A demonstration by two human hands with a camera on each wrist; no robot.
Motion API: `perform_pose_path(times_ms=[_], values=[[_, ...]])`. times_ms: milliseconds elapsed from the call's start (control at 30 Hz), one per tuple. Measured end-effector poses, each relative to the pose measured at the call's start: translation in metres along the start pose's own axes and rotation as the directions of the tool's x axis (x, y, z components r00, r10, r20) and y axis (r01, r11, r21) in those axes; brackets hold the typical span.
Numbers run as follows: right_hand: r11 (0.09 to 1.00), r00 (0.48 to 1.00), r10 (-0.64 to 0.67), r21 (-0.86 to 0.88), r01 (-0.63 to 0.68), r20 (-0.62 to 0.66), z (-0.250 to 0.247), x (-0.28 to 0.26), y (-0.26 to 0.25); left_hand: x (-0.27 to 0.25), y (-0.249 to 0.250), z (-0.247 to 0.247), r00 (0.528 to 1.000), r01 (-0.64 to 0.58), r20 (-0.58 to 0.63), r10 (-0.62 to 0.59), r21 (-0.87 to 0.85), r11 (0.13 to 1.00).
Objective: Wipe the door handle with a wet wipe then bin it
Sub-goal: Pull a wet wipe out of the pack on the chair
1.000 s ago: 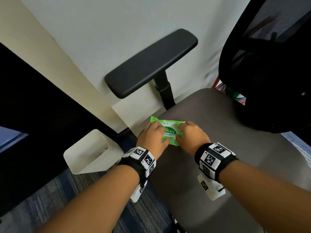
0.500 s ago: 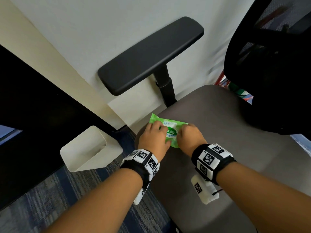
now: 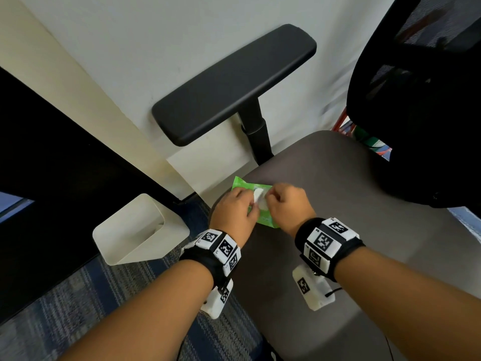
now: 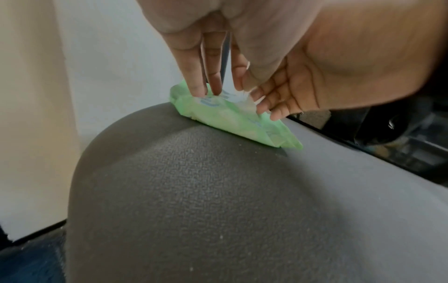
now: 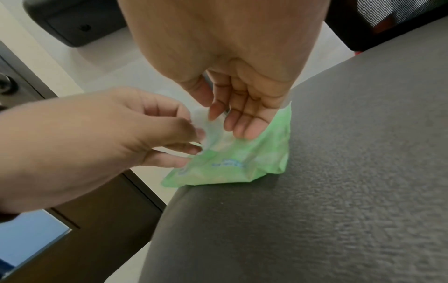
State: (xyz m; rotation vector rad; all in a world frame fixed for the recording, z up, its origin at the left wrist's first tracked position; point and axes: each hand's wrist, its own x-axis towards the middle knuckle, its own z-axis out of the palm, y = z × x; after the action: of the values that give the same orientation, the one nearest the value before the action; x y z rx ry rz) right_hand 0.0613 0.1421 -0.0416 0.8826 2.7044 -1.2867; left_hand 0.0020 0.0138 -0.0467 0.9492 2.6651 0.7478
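A green wet wipe pack (image 3: pixel 240 184) lies on the front left corner of the grey chair seat (image 3: pixel 338 217). My left hand (image 3: pixel 248 205) presses the pack's left side with straight fingers (image 4: pixel 196 84). My right hand (image 3: pixel 272 198) is on the pack's right side; its thumb and forefinger pinch the white flap (image 5: pixel 208 126), which is lifted off the pack (image 5: pixel 242 160), while its other fingers rest on the pack. No loose wipe is in view. A metal fitting (image 5: pixel 4 84) shows on the dark door at the left edge of the right wrist view.
A white bin (image 3: pixel 125 246) stands open on the blue carpet left of the chair, beside the dark door (image 3: pixel 52 157). The black armrest (image 3: pixel 234 84) juts out above the pack. The mesh backrest (image 3: pixel 416 113) fills the right. A pale wall is behind.
The pack's printed label was flat a second ago; now its white flap is peeled up between my hands. Both hands stayed on the pack.
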Motion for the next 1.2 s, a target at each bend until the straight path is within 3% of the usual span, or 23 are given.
perform_pose_path(times_ms=[167,467,833,1200], values=[[0.981,0.994,-0.085,-0.167,0.097,0.075,0.0,-0.001,0.011,0.001,-0.004,-0.007,0.985,0.171,0.022,-0.171,-0.212,0.962],[0.962,0.989,-0.14,-0.23,0.149,0.057,0.006,-0.005,0.004,-0.003,-0.003,-0.009,0.99,0.138,0.033,-0.135,-0.243,0.96],[0.952,0.965,-0.244,-0.168,0.257,0.098,0.005,-0.008,0.007,-0.008,-0.002,-0.006,0.996,0.091,0.025,-0.088,-0.219,0.971],[0.96,0.975,-0.2,-0.177,0.215,0.097,-0.001,-0.013,0.0,-0.008,-0.001,-0.008,0.996,0.09,0.044,-0.082,-0.218,0.972]])
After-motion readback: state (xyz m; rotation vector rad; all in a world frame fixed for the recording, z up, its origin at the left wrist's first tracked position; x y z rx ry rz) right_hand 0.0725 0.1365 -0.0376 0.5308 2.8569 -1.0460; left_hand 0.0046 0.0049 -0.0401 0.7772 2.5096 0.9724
